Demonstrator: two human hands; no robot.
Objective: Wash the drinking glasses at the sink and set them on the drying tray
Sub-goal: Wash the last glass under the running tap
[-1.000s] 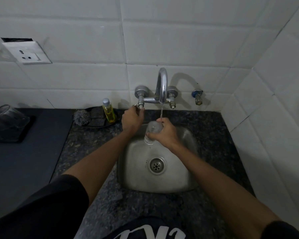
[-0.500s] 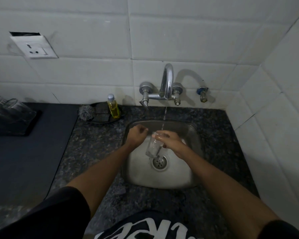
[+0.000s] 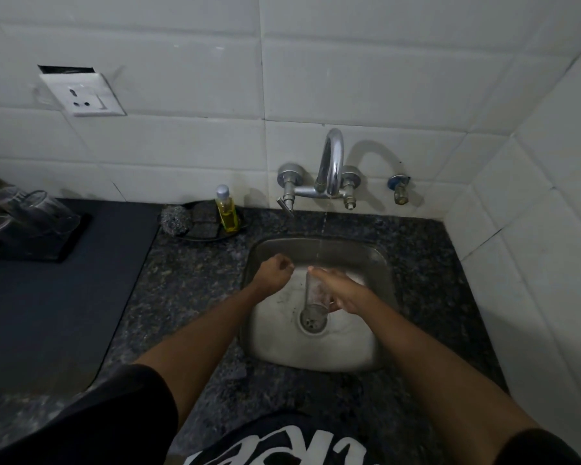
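My right hand (image 3: 344, 293) grips a clear drinking glass (image 3: 315, 293) over the steel sink (image 3: 379, 263), the glass upright just above the drain. A thin stream of water falls from the chrome tap (image 3: 331, 166) onto the glass's rim. Left of the glass, my left hand (image 3: 275, 271) hangs over the sink with its fingers curled shut and nothing in it. At the far left, a dark drying tray (image 3: 64, 245) carries a few clear glasses (image 3: 31, 209) lying tilted.
A dish with a steel scrubber (image 3: 173, 220), dark sponges and a yellow soap bottle (image 3: 226, 213) sits behind the sink's left corner. A dark mat (image 3: 47, 313) covers the counter on the left. White tiled walls close in at the back and right.
My left hand came off the tap handle and dropped into the sink beside the glass. My right hand lowered the glass from just under the spout to above the drain.
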